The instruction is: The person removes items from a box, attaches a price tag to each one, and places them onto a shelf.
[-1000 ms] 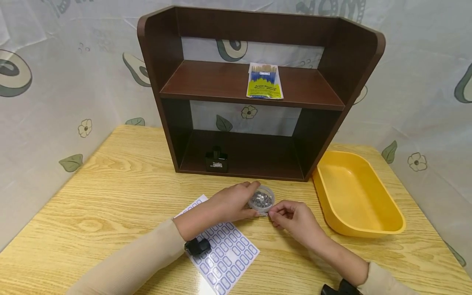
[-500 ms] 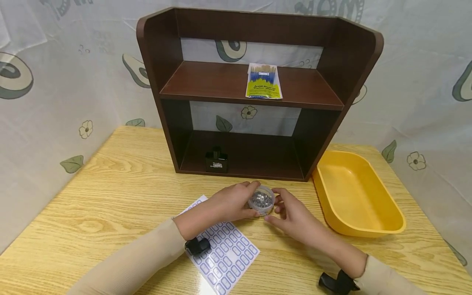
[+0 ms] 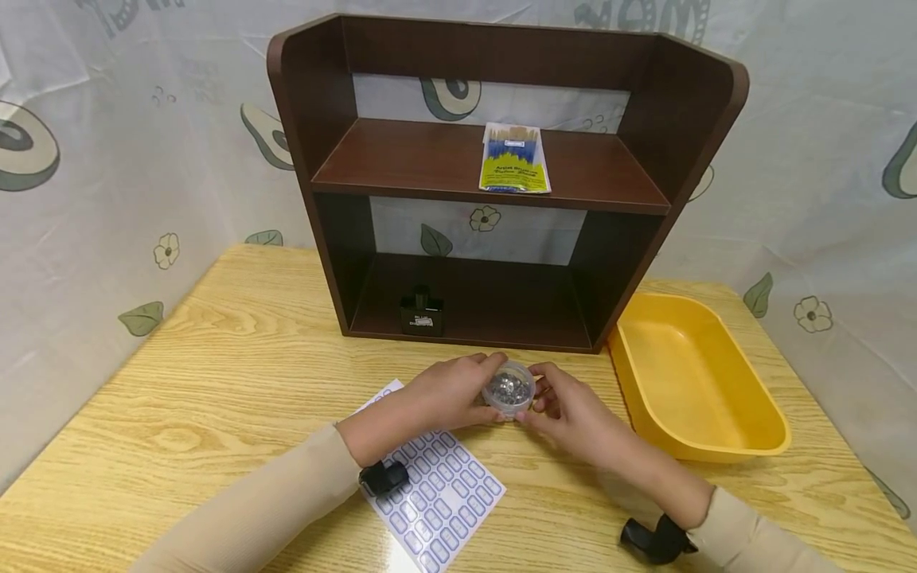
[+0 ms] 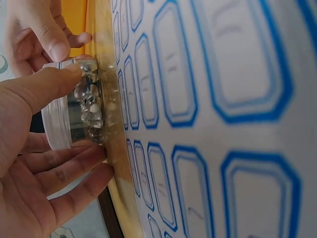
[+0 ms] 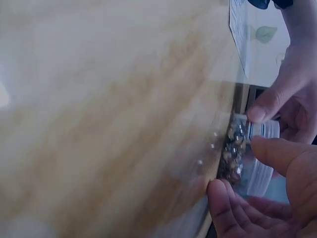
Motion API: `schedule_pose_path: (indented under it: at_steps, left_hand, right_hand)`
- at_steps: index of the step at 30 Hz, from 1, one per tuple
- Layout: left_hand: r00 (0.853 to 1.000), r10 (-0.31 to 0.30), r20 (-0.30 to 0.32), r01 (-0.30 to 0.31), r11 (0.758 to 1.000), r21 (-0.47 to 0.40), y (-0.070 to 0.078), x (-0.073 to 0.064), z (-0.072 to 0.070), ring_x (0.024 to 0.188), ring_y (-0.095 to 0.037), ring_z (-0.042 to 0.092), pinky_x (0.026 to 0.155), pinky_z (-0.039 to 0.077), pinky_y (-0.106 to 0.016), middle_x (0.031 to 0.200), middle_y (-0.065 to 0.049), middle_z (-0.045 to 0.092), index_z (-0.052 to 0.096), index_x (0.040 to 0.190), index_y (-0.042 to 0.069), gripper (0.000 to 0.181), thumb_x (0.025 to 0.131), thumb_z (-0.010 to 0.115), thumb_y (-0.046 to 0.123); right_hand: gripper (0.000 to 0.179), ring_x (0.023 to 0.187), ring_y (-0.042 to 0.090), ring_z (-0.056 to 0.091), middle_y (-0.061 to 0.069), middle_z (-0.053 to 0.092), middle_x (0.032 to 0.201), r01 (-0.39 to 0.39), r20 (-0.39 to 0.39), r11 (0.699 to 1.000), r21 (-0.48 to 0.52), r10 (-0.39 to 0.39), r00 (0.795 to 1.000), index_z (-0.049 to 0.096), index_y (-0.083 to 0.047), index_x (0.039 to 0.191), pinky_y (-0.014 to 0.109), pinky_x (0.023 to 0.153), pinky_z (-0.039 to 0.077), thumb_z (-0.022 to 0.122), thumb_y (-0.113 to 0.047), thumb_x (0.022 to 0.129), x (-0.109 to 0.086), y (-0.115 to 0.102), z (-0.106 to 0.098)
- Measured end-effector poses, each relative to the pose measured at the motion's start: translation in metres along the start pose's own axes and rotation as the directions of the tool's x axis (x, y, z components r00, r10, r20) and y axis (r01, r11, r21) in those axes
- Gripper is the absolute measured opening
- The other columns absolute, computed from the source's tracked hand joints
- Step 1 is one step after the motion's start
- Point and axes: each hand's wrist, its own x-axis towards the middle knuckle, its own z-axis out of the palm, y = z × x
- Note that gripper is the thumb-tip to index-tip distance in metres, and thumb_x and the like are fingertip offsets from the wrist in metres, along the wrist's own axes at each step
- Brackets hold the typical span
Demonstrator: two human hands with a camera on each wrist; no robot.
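Observation:
A small round clear jar (image 3: 510,388) with a translucent lid stands on the table and holds shiny silvery beads (image 4: 90,101). My left hand (image 3: 450,393) grips it from the left, thumb at the front and fingers round the far side. On the right, my right hand (image 3: 575,415) holds the jar between thumb and curled fingers. In the right wrist view, a small blue-edged label (image 5: 256,130) shows on the jar's side between the two thumbs. Beneath my left forearm lies a sheet of blue-bordered labels (image 3: 453,509), partly hidden by the arm.
Behind the jar stands a dark brown shelf (image 3: 494,203). It bears a brush packet (image 3: 514,163) above and a black perfume bottle (image 3: 422,313) below. A yellow tray (image 3: 688,374) sits at the right, close to my right hand.
My right fingers pinched a label at the jar's front a second ago. They have since spread round the jar's right side, with the thumb at the label. My left hand keeps its grip.

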Motion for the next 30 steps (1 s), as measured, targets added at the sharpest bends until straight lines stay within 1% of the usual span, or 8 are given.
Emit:
schedule_pose_path:
  at_steps: [6,11,14,17,22,26,30]
  left_hand:
    - [1.0,-0.002,0.013,0.002,1.0,-0.007,-0.001,0.001,-0.002,0.116,-0.022,0.072,0.093,0.062,-0.038,0.137,-0.009,0.069,0.045,0.155,0.012,0.077,0.093,0.079,0.043]
    - [1.0,-0.001,0.014,0.002,0.999,-0.053,-0.002,0.001,-0.003,0.117,-0.023,0.072,0.096,0.061,-0.041,0.133,-0.008,0.072,0.047,0.152,0.013,0.075,0.092,0.081,0.04]
    - [1.0,-0.006,0.018,0.007,0.997,-0.077,-0.002,0.001,-0.003,0.12,-0.023,0.071,0.101,0.06,-0.041,0.135,-0.009,0.071,0.047,0.152,0.013,0.076,0.09,0.082,0.039]
    - [1.0,-0.007,0.022,0.009,0.997,-0.079,-0.002,0.001,-0.004,0.121,-0.023,0.071,0.103,0.059,-0.041,0.136,-0.008,0.071,0.046,0.153,0.014,0.077,0.09,0.083,0.039]
    - [1.0,-0.002,0.027,0.004,0.997,-0.071,-0.004,0.001,-0.004,0.119,-0.022,0.071,0.102,0.06,-0.04,0.134,-0.007,0.072,0.047,0.151,0.015,0.075,0.09,0.083,0.04]
    - [1.0,0.0,0.03,0.002,0.997,-0.083,-0.005,0.001,-0.004,0.119,-0.021,0.071,0.102,0.059,-0.039,0.133,-0.007,0.072,0.047,0.149,0.015,0.074,0.09,0.083,0.04]
    - [0.999,-0.006,0.033,0.01,0.995,-0.101,-0.007,0.001,-0.004,0.118,-0.021,0.071,0.101,0.059,-0.039,0.131,-0.007,0.072,0.047,0.146,0.013,0.072,0.09,0.083,0.04]
  right_hand:
    - [0.052,0.087,0.012,0.063,0.006,0.07,0.103,0.004,0.012,0.998,-0.059,-0.004,1.0,0.056,0.001,0.135,0.022,0.076,0.059,0.08,-0.017,0.093,0.002,0.001,-0.004]
    - [0.052,0.094,0.014,0.067,0.009,0.071,0.111,0.02,0.032,0.997,-0.076,-0.018,0.999,0.057,0.001,0.135,0.026,0.081,0.062,0.08,-0.02,0.093,0.004,0.0,-0.008]
    - [0.051,0.101,0.019,0.07,0.011,0.072,0.117,0.039,0.055,0.998,-0.059,-0.036,0.998,0.058,0.001,0.135,0.03,0.084,0.064,0.08,-0.021,0.094,0.006,0.0,-0.011]
    - [0.052,0.107,0.023,0.071,0.011,0.072,0.122,0.047,0.084,0.998,-0.031,-0.044,0.995,0.058,0.0,0.136,0.037,0.091,0.064,0.079,-0.023,0.094,0.008,0.002,-0.014]
    - [0.063,0.117,0.03,0.07,0.013,0.069,0.132,0.061,0.124,0.998,0.003,-0.06,0.99,0.054,-0.001,0.143,0.047,0.101,0.06,0.08,-0.029,0.094,0.011,0.006,-0.016]
    - [0.07,0.126,0.035,0.067,0.017,0.065,0.142,0.073,0.164,0.997,0.037,-0.078,0.983,0.048,-0.001,0.15,0.05,0.105,0.058,0.079,-0.03,0.094,0.014,0.009,-0.017]
    - [0.074,0.132,0.038,0.064,0.018,0.06,0.149,0.083,0.194,0.995,0.059,-0.093,0.977,0.044,-0.001,0.154,0.05,0.108,0.056,0.078,-0.031,0.095,0.016,0.011,-0.018]
